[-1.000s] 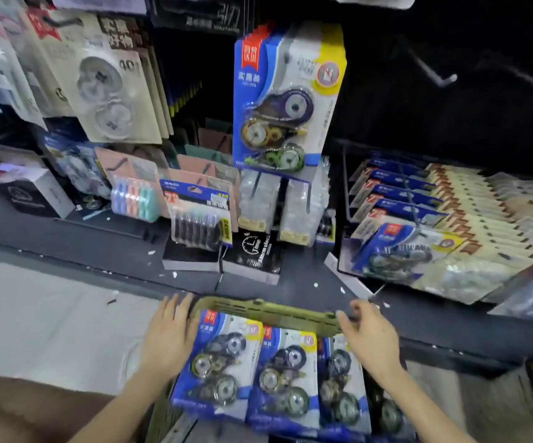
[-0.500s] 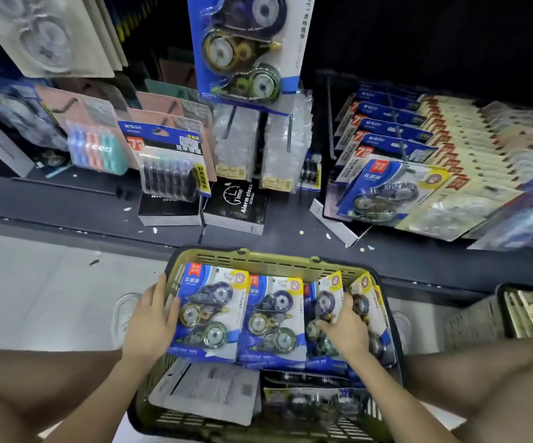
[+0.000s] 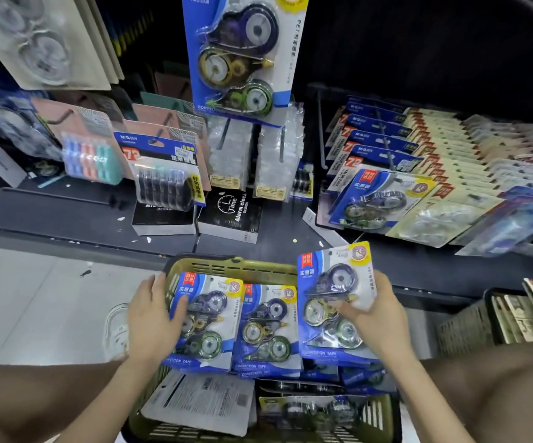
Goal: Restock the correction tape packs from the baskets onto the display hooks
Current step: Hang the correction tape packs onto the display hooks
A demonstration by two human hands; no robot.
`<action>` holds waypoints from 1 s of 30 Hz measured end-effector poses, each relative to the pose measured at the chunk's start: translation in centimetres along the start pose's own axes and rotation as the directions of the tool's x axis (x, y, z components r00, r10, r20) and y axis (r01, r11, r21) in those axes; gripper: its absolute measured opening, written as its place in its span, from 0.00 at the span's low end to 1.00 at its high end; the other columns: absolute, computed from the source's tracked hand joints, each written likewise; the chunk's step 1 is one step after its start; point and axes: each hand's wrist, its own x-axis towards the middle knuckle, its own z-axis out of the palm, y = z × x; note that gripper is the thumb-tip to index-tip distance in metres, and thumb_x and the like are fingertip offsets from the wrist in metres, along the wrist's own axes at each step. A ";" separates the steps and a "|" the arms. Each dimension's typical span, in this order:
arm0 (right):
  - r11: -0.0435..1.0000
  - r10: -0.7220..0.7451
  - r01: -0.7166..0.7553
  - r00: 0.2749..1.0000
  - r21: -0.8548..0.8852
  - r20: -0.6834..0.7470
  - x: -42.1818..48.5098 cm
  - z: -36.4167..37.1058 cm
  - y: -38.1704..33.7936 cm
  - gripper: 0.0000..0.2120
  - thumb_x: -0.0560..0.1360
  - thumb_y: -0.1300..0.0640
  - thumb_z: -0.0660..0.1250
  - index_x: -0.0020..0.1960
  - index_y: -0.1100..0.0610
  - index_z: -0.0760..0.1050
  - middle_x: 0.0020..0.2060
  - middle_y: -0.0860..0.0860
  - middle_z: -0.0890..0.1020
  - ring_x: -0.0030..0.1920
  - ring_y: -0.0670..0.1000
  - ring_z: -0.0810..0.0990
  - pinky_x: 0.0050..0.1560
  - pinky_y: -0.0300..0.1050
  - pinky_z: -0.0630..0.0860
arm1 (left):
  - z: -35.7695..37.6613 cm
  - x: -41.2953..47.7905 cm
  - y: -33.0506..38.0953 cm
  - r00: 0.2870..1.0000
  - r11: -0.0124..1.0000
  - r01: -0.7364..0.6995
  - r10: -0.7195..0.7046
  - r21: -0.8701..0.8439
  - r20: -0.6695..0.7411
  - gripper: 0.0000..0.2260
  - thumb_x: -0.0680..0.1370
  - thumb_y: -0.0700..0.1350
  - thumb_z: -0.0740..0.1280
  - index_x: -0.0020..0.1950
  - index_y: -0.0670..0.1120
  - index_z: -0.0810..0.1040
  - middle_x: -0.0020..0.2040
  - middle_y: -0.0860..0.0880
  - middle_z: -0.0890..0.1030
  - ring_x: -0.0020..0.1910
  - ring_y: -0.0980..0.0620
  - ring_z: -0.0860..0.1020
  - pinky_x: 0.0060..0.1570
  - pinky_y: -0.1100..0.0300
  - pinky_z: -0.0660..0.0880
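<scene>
Right fingers around correction tape pack

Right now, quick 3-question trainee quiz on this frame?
1. True or false: the right hand pinches the raised pack, thumb on its front.
2. Fill in: the hanging pack on the display shows ___ tape dispensers.
3. The left hand touches: A) the leftmost pack in the basket; B) the hanging pack; C) the raised pack.

Key: 1 true; 2 three; 3 A.
</scene>
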 end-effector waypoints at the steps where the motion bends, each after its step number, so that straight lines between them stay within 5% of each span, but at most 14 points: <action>1: 0.992 -0.016 0.016 1.000 0.122 0.002 -0.4 -0.5 -0.6 0.27 0.69 0.60 0.78 0.63 0.51 0.69 0.48 0.46 0.82 0.50 0.52 0.81 0.48 0.48 0.75 | -0.5 0.2 1.8 1.000 0.997 -0.029 0.029 -0.078 -0.005 0.23 0.80 0.53 0.63 0.69 0.38 0.71 0.63 0.38 0.76 0.60 0.39 0.75 0.58 0.46 0.73; 3: 0.925 -0.036 0.017 0.998 0.380 0.044 -0.6 -0.6 -1.6 0.24 0.69 0.66 0.77 0.59 0.50 0.71 0.49 0.47 0.83 0.48 0.49 0.83 0.49 0.47 0.78 | -2.1 0.5 5.7 0.997 0.953 0.009 0.016 -0.303 0.081 0.24 0.81 0.54 0.64 0.72 0.42 0.70 0.66 0.44 0.75 0.60 0.49 0.75 0.57 0.65 0.71; 5: 0.809 -0.049 -0.033 0.991 0.587 0.123 -0.4 0.0 -2.5 0.22 0.70 0.70 0.74 0.58 0.54 0.73 0.50 0.53 0.85 0.45 0.49 0.85 0.43 0.42 0.80 | -3.2 0.5 8.9 0.909 0.801 0.305 -0.084 -0.516 0.408 0.32 0.76 0.62 0.66 0.74 0.46 0.68 0.66 0.50 0.75 0.55 0.56 0.76 0.49 0.74 0.71; 7: 0.720 -0.066 -0.099 0.975 0.687 0.210 0.0 1.1 -3.3 0.22 0.71 0.71 0.72 0.61 0.56 0.73 0.51 0.55 0.85 0.46 0.49 0.85 0.41 0.39 0.80 | -3.9 0.4 11.3 0.723 0.548 0.598 -0.055 -0.585 0.688 0.44 0.62 0.76 0.66 0.70 0.50 0.71 0.61 0.49 0.80 0.55 0.52 0.79 0.54 0.61 0.77; 9: 0.705 -0.101 -0.129 0.955 0.698 0.279 0.2 2.5 -4.0 0.23 0.72 0.69 0.72 0.64 0.56 0.72 0.52 0.53 0.85 0.48 0.48 0.85 0.43 0.37 0.79 | -4.5 0.4 12.8 0.622 0.345 0.728 0.032 -0.593 0.782 0.41 0.61 0.77 0.62 0.64 0.51 0.77 0.57 0.46 0.84 0.55 0.47 0.82 0.53 0.51 0.79; 12: 0.797 -0.144 -0.062 0.947 0.601 0.289 0.4 4.6 -4.2 0.26 0.72 0.66 0.74 0.65 0.52 0.69 0.54 0.48 0.83 0.52 0.46 0.83 0.50 0.40 0.79 | -4.7 1.1 13.6 0.680 0.192 0.722 -0.020 -0.665 0.733 0.29 0.66 0.65 0.65 0.60 0.49 0.79 0.51 0.46 0.86 0.48 0.47 0.85 0.45 0.52 0.82; 15: 0.902 -0.215 0.069 0.928 0.426 0.304 0.0 6.0 -3.8 0.31 0.72 0.55 0.76 0.69 0.48 0.64 0.58 0.38 0.77 0.58 0.39 0.78 0.59 0.39 0.76 | -4.2 1.0 13.4 0.800 0.345 0.570 -0.027 -0.746 0.599 0.30 0.64 0.56 0.81 0.61 0.50 0.77 0.52 0.48 0.86 0.49 0.48 0.84 0.50 0.50 0.81; 17: 0.948 -0.232 0.143 0.922 0.286 0.309 0.3 6.2 -2.6 0.33 0.72 0.44 0.73 0.73 0.45 0.62 0.61 0.37 0.77 0.59 0.39 0.78 0.60 0.43 0.75 | -3.7 0.8 13.4 0.833 0.442 0.507 -0.032 -0.740 0.552 0.26 0.65 0.47 0.82 0.61 0.50 0.78 0.52 0.51 0.86 0.53 0.49 0.83 0.52 0.54 0.80; 20: 0.981 -0.129 0.119 0.990 -0.154 -0.062 2.1 4.7 0.8 0.34 0.74 0.38 0.68 0.74 0.53 0.65 0.62 0.48 0.78 0.59 0.53 0.79 0.55 0.51 0.77 | -3.2 0.8 13.4 0.862 0.461 0.470 -0.054 -0.753 0.505 0.26 0.67 0.45 0.80 0.63 0.52 0.76 0.55 0.54 0.84 0.56 0.51 0.82 0.55 0.54 0.78; 22: 0.906 -0.119 -0.020 0.946 -0.423 -0.300 3.5 3.2 3.4 0.31 0.74 0.43 0.71 0.68 0.61 0.71 0.56 0.59 0.80 0.54 0.63 0.80 0.46 0.53 0.76 | -3.1 1.1 13.3 0.884 0.466 0.436 -0.062 -0.770 0.463 0.28 0.66 0.47 0.81 0.63 0.53 0.76 0.56 0.54 0.84 0.58 0.51 0.81 0.59 0.50 0.77; 25: 0.770 0.087 -0.205 0.972 -0.604 -0.220 4.8 2.1 5.7 0.26 0.75 0.40 0.69 0.60 0.61 0.71 0.53 0.58 0.81 0.53 0.60 0.81 0.40 0.47 0.72 | -3.5 1.6 13.4 0.917 0.492 0.377 -0.081 -0.785 0.390 0.21 0.71 0.41 0.77 0.59 0.56 0.76 0.54 0.56 0.84 0.55 0.54 0.81 0.55 0.54 0.76; 28: 0.725 0.181 -0.168 0.982 -0.668 -0.050 5.3 2.3 6.6 0.20 0.78 0.41 0.64 0.56 0.58 0.75 0.51 0.55 0.83 0.53 0.57 0.82 0.45 0.46 0.75 | -4.0 2.1 13.5 0.943 0.571 0.315 -0.102 -0.758 0.315 0.21 0.71 0.41 0.77 0.59 0.56 0.76 0.54 0.56 0.83 0.54 0.55 0.81 0.56 0.52 0.77; 30: 0.749 0.168 -0.165 0.984 -0.642 -0.057 5.4 2.4 6.1 0.17 0.78 0.44 0.65 0.53 0.58 0.77 0.51 0.55 0.83 0.53 0.57 0.82 0.44 0.45 0.74 | -4.5 2.5 13.5 0.962 0.655 0.266 -0.134 -0.707 0.238 0.21 0.71 0.43 0.78 0.60 0.52 0.75 0.52 0.56 0.83 0.52 0.53 0.81 0.55 0.49 0.78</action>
